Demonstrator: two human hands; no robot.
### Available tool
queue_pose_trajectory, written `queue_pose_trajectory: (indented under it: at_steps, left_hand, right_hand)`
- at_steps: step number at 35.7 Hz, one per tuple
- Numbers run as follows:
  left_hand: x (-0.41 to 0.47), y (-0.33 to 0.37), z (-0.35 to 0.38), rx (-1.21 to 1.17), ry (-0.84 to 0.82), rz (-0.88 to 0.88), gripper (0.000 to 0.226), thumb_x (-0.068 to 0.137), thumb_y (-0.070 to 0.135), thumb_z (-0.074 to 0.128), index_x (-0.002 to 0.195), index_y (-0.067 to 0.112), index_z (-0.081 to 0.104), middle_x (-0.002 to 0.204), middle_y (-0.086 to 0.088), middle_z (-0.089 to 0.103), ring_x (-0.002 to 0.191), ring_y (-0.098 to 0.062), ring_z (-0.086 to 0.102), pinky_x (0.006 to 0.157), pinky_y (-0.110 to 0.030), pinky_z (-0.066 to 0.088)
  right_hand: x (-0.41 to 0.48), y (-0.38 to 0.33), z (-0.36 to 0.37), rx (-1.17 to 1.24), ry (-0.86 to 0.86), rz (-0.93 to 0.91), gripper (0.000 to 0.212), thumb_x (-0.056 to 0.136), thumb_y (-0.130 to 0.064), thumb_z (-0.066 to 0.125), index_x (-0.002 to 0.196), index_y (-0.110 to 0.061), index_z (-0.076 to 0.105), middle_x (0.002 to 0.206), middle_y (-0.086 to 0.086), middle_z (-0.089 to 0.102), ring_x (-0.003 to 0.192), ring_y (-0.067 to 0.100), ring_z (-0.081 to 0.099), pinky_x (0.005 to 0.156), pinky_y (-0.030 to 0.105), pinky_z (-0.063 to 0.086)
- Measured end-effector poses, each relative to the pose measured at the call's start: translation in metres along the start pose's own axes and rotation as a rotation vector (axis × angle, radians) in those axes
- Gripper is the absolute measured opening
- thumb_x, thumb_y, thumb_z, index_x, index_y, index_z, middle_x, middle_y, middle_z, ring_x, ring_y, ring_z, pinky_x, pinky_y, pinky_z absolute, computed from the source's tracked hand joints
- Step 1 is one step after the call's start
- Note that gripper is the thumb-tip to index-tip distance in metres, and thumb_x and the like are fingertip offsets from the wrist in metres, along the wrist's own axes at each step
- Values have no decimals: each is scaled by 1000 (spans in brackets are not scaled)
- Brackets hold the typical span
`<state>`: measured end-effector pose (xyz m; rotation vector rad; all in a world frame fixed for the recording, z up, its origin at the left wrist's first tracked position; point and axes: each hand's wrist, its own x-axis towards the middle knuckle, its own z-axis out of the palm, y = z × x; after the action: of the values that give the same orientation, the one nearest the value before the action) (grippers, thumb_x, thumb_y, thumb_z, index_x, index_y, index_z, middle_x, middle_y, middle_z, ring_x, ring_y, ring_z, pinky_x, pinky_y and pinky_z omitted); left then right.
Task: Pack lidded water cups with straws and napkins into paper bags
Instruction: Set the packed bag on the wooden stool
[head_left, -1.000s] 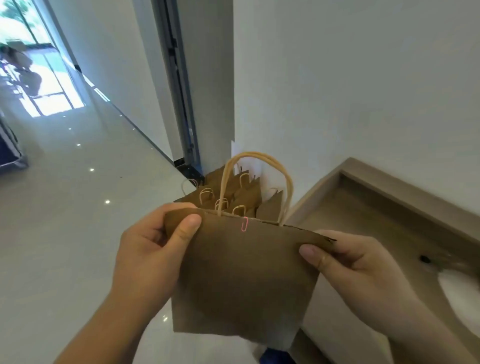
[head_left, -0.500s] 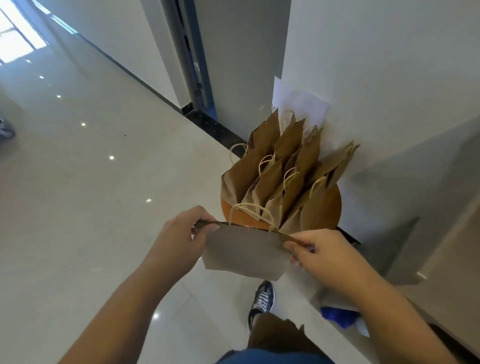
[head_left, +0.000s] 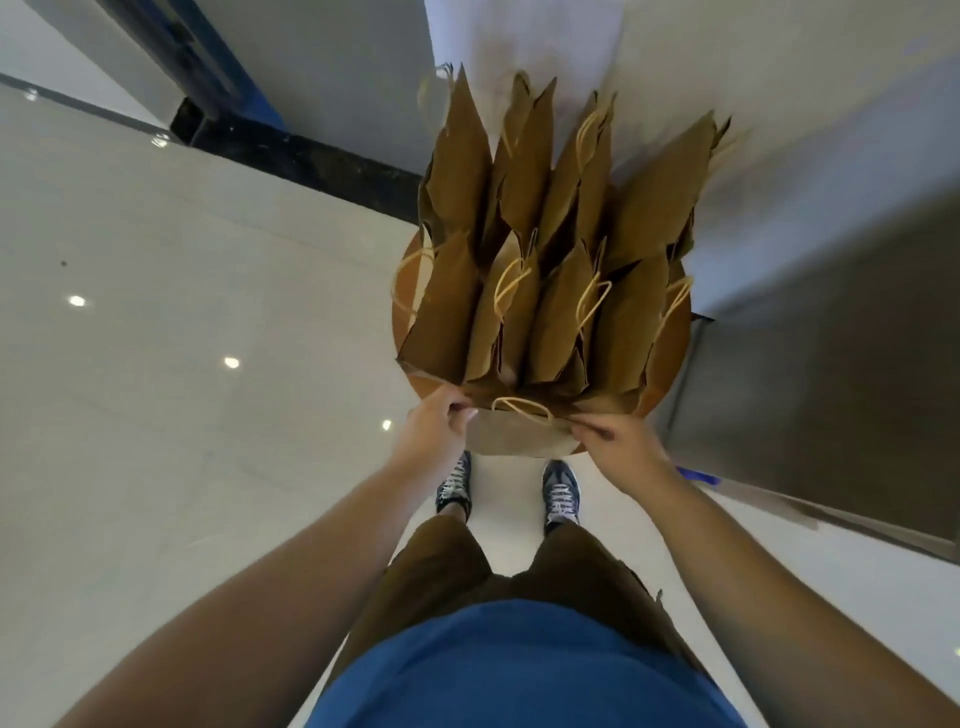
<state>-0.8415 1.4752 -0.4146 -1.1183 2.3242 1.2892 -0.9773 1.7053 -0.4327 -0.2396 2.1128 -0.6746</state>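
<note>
At the centre of the frame the left hand (head_left: 436, 426) and right hand (head_left: 618, 441) pinch the top corners of one paper bag (head_left: 519, 439), low at the near edge of the round table (head_left: 670, 358) crowded with packed bags (head_left: 545, 260). I judge it is being set down; next, a free spot is needed

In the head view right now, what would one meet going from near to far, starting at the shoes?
Shoes → left hand and right hand pinching the held bag → packed bags standing on the round table → white wall.
</note>
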Motion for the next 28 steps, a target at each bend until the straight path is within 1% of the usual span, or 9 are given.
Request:
queue_pose_trajectory:
  at_steps: [3, 6, 8, 10, 11, 14, 18, 21, 28]
  left_hand:
    - [23, -4, -4, 6, -61, 6, 10, 107, 33, 59, 101, 40, 62, 96, 17, 66, 90, -5, 63, 74, -21, 46]
    - [41, -5, -13, 36, -97, 47, 13, 106, 31, 60, 99, 41, 62, 98, 17, 67, 92, -5, 63, 75, -19, 46]
    - [49, -2, -18, 65, -123, 91, 11, 105, 32, 62, 102, 42, 64, 101, 18, 68, 93, -2, 63, 78, -17, 46]
    - [52, -1, -19, 60, -144, 115, 7, 105, 34, 63, 106, 40, 66, 104, 18, 69, 95, -1, 63, 82, -16, 48]
    - [54, -1, -19, 61, -155, 115, 6, 105, 35, 63, 107, 39, 66, 105, 18, 69, 96, -2, 64, 85, -17, 49]
    - [58, -5, -19, 68, -186, 137, 6, 104, 36, 63, 109, 39, 66, 105, 20, 68, 98, -2, 65, 89, -17, 52]
    - [63, -11, -20, 76, -211, 170, 8, 104, 36, 64, 111, 38, 68, 107, 21, 69, 100, -3, 67, 93, -17, 55]
    - [67, -11, -22, 63, -235, 180, 10, 104, 33, 64, 112, 36, 69, 108, 21, 70, 103, -2, 67, 95, -19, 56]
    - [77, -4, -29, 57, -260, 199, 14, 103, 30, 67, 114, 37, 71, 110, 22, 69, 103, 2, 65, 90, -12, 50]
  right_hand:
    - [2, 6, 24, 219, 151, 163, 34, 108, -8, 58, 131, -29, 73, 117, -10, 72, 100, 7, 68, 67, 3, 49]
    - [0, 10, 48, 600, 386, 431, 38, 100, 10, 56, 119, -20, 70, 101, 1, 78, 96, 17, 74, 80, 22, 63]
    - [1, 8, 64, 910, 421, 750, 32, 101, 5, 50, 115, -16, 68, 104, 12, 76, 94, 27, 74, 86, 40, 64]
    - [5, 5, 81, 1249, 265, 981, 26, 107, -12, 45, 122, -7, 66, 112, 19, 74, 100, 34, 73, 92, 49, 61]
    - [8, 4, 91, 1402, 155, 1032, 33, 110, -24, 43, 127, -4, 63, 119, 23, 71, 105, 41, 72, 93, 54, 59]
    - [26, 3, 120, 1770, -14, 1054, 66, 109, -58, 34, 142, -4, 51, 139, 32, 57, 118, 59, 62, 92, 65, 58]
    - [53, -5, 142, 2129, -22, 938, 73, 101, -71, 43, 146, -13, 47, 148, 39, 49, 123, 70, 56, 99, 79, 50]
    - [67, -17, 145, 2196, 57, 866, 64, 100, -66, 51, 142, -17, 51, 142, 38, 56, 114, 73, 60, 91, 84, 49]
    - [80, -27, 142, 2195, 114, 866, 59, 100, -61, 55, 138, -16, 55, 139, 34, 60, 120, 67, 57, 87, 85, 50]
